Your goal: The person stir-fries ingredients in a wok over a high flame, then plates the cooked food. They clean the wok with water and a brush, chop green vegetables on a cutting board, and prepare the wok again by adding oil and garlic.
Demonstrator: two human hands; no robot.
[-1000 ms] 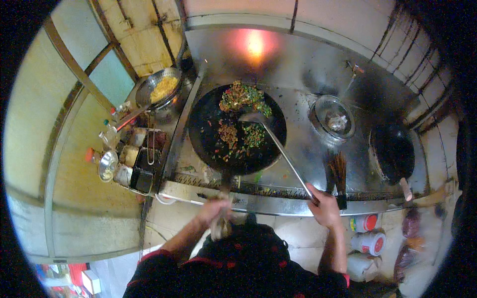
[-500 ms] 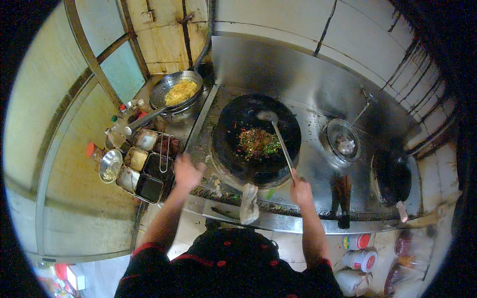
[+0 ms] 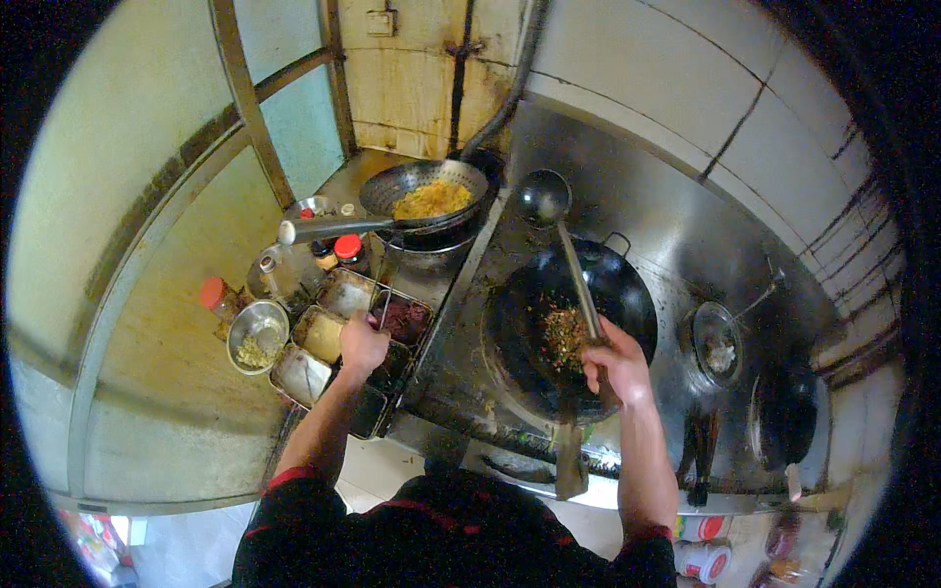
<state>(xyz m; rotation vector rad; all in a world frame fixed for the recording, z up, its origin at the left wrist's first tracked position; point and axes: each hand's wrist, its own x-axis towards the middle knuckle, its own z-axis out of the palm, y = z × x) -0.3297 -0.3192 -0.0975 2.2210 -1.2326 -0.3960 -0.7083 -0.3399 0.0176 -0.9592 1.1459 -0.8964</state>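
Observation:
My right hand (image 3: 619,365) is closed round the handle of a ladle (image 3: 545,200), its bowl raised beyond the far left rim of a black wok (image 3: 627,294). In the wok lies a heap of chopped brown, red and green bits (image 3: 564,336). My left hand (image 3: 363,347) is closed over the seasoning containers (image 3: 347,290) on the left, gripping a thin metal handle (image 3: 384,302). The lower end of that tool is hidden by the hand and containers. One container near it holds a dark red paste (image 3: 406,319), another a pale yellow seasoning (image 3: 321,335).
Behind the containers, a perforated strainer (image 3: 377,196) with yellow, egg-like food (image 3: 431,200) rests over a pot. A metal bowl (image 3: 258,336) and red-lidded jars (image 3: 349,247) crowd the left. A cloth (image 3: 570,461) hangs at the wok's near edge; another wok (image 3: 789,416) stands far right.
My right hand has lifted the ladle out of the wok, up and left. My left hand has moved over the containers and taken hold of the thin handle. The view has turned left.

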